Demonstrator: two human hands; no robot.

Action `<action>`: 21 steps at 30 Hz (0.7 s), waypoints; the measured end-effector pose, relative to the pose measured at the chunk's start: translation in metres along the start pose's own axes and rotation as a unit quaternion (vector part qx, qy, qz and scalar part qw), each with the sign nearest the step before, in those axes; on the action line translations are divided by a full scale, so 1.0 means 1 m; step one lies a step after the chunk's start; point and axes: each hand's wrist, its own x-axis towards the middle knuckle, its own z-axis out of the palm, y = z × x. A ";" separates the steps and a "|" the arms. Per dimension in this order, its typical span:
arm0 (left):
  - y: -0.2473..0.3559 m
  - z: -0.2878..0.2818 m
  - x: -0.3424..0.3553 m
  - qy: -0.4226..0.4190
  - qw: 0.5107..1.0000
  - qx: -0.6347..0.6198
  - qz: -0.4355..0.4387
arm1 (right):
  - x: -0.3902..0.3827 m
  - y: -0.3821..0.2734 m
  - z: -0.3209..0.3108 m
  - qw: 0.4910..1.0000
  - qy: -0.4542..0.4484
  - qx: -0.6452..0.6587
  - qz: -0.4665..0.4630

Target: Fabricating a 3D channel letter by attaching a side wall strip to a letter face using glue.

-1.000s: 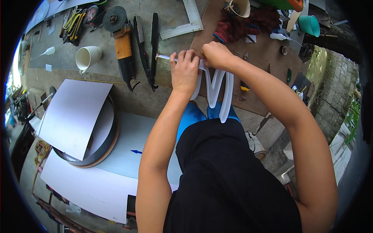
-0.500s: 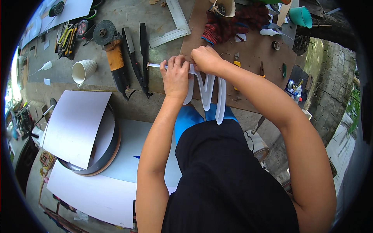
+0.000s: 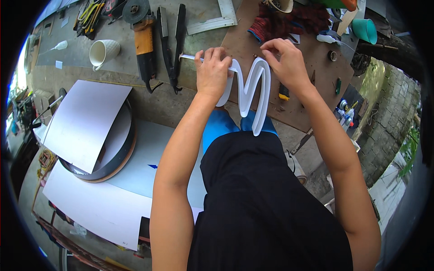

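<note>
White zigzag strip (image 3: 244,107) reaches past near edge of brown board (image 3: 294,113); L hand (image 3: 212,74) curled round it, prob. steadying; R hand (image 3: 288,67) half-open by top bend, I can't tell if touching.

Grey worktop (image 3: 77,55); blockwork (image 3: 394,92), green leaves (image 3: 409,158) right.

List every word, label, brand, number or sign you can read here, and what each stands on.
Blue arrow: points left, on the pale blue sheet.
Lower white sheet: tiny marks near its bottom edge, too small to read.
Grinder: any lettering is too blurred to read.
No words or numbers are legible.
</note>
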 end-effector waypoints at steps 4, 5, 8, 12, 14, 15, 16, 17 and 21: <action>0.002 -0.002 0.002 -0.004 1.000 -0.007 0.004 | -0.022 0.009 0.012 0.993 -0.054 -0.086 -0.060; 0.000 -0.001 0.001 -0.010 1.000 -0.013 0.006 | -0.023 0.009 0.017 0.992 -0.061 -0.086 -0.063; -0.004 0.004 -0.001 0.012 1.000 -0.007 0.009 | -0.015 -0.007 0.035 0.975 -0.151 -0.133 -0.096; -0.002 0.006 0.001 0.012 1.000 0.015 0.011 | -0.005 -0.010 0.055 0.950 -0.237 -0.193 -0.068; -0.002 0.007 0.001 0.008 1.000 0.022 0.003 | -0.001 -0.013 0.062 0.946 -0.252 -0.198 -0.041; -0.002 0.008 0.000 0.001 0.999 0.032 -0.004 | 0.000 -0.015 0.063 0.943 -0.265 -0.199 -0.012; -0.002 0.008 0.000 0.004 1.000 0.029 -0.007 | -0.002 -0.015 0.065 0.942 -0.267 -0.202 -0.014; -0.002 0.008 0.000 0.005 0.999 0.035 -0.008 | -0.004 -0.015 0.067 0.944 -0.248 -0.217 -0.021; -0.002 0.011 0.001 0.017 0.999 0.032 -0.007 | -0.006 -0.014 0.069 0.951 -0.223 -0.216 -0.008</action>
